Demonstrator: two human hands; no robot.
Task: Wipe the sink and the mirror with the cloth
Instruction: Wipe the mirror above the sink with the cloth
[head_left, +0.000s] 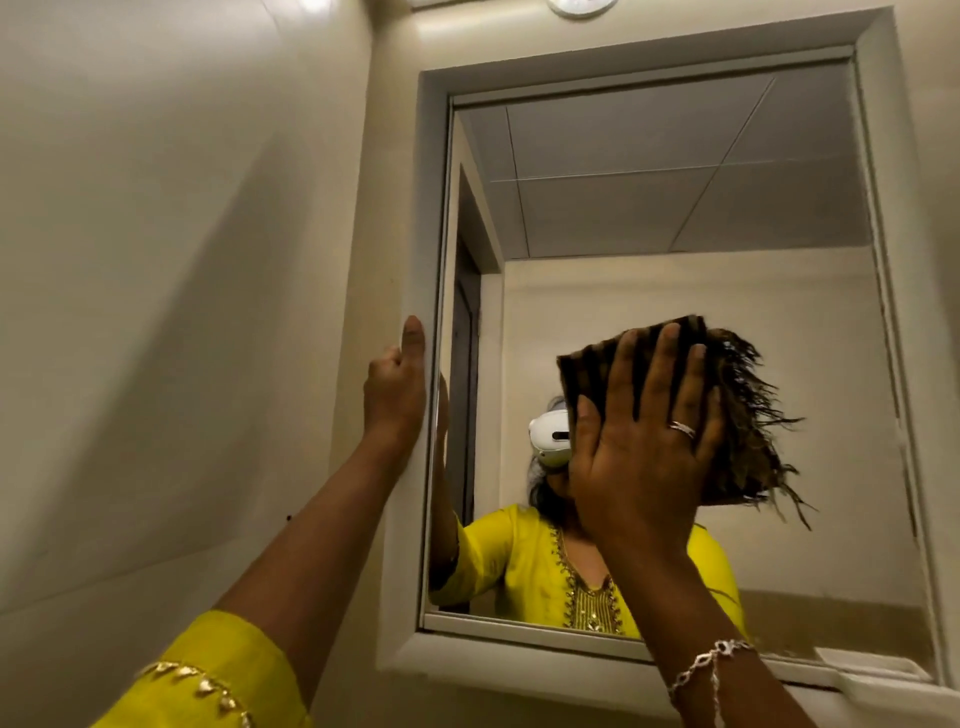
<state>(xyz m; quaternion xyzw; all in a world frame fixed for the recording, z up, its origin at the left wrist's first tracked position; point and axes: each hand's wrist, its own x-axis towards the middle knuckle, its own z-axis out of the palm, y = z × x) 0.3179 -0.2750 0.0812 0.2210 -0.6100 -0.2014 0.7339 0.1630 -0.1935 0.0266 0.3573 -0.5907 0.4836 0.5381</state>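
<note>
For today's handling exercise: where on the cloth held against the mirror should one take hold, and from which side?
Probably the folded body of the cloth, from the front with a spread palm, as the right hand does: it lies flat against the mirror. The frayed fringe on its right side gives a poor grip.

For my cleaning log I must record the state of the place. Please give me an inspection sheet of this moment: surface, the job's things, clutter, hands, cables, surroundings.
Surface: mirror glass, set in a white frame.
Job's things: brown fringed cloth flat on the glass, lower middle; sink not in view.
Clutter: small white object at the frame's lower right corner, too unclear to identify.
Hands: right hand presses the cloth with straight fingers; left hand rests against the frame's left edge, thumb up, other fingers mostly hidden.
Cables: nothing seen.
Surroundings: pale wall; round light above the mirror.
</note>
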